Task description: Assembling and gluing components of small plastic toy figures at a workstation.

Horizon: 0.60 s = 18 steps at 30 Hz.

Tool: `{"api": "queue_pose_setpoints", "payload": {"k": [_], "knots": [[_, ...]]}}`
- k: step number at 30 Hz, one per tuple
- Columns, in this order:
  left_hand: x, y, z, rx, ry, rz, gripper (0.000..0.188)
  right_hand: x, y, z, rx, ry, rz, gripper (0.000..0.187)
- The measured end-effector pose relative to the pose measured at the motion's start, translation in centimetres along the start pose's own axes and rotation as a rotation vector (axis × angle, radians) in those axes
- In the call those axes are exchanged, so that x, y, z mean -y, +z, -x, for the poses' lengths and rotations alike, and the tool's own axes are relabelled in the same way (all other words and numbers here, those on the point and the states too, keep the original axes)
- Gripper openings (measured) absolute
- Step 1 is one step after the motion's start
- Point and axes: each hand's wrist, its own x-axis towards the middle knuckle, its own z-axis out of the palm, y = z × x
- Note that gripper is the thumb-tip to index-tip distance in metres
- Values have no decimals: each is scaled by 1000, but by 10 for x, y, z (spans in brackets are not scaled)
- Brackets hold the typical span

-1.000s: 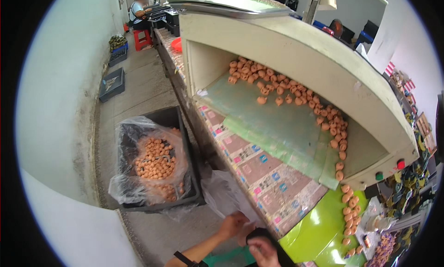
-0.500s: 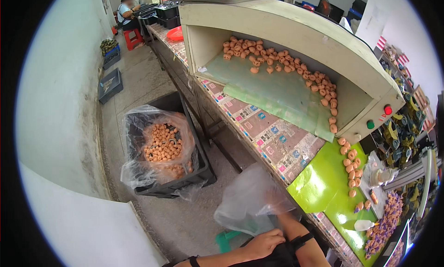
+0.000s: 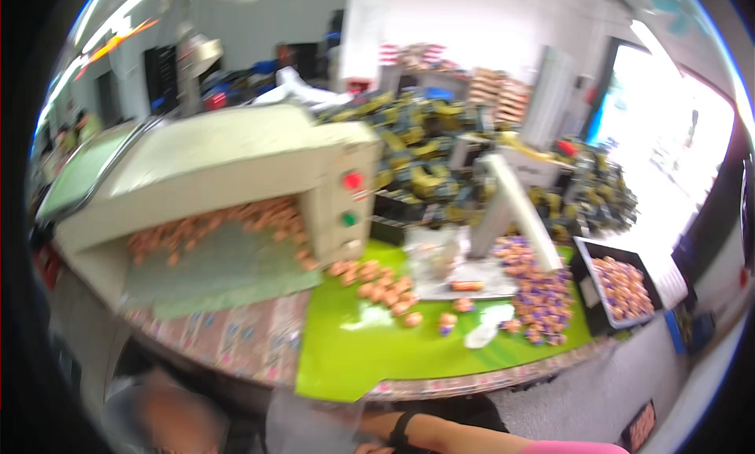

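Along the bottom edge my right forearm with a black band reaches leftward into a clear plastic bag (image 3: 308, 424). A smeared skin-coloured shape, which appears to be my right hand (image 3: 174, 413), shows at the far end, its fingers too blurred to read. Under the right forearm, at the bag's mouth, a few curled fingers of my left hand (image 3: 373, 448) show, closed on the bag's edge; the rest is cut off. Beyond, small orange-pink round pieces (image 3: 385, 289) lie on the bright green sheet (image 3: 346, 367).
A cream box-shaped machine (image 3: 330, 163) with red and green buttons holds more round pieces. To the right lie a pile of orange-and-purple pieces (image 3: 544, 308), a white bottle (image 3: 481, 333) and a lamp arm (image 3: 523, 210). A filled black bin (image 3: 621, 293) stands at the table's right end.
My view has swung right and up, from the floor crate to the table's right end. The bag and my right arm now lie along the bottom edge, pointing left.
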Motion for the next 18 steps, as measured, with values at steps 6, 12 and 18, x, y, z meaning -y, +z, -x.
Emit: {"api": "queue_pose_setpoints", "payload": {"k": [6, 12, 18], "knots": [[1, -16, -13, -28, -5, -55, 11, 3, -20, 27, -28, 45, -116, 34], [59, -19, -8, -148, -16, -78, 18, -2, -37, 46, -74, 96, -166, 34], [107, 2, 6, -421, -375, 145, 35, -3, -45, 54, -65, 105, -213, 35]]}}
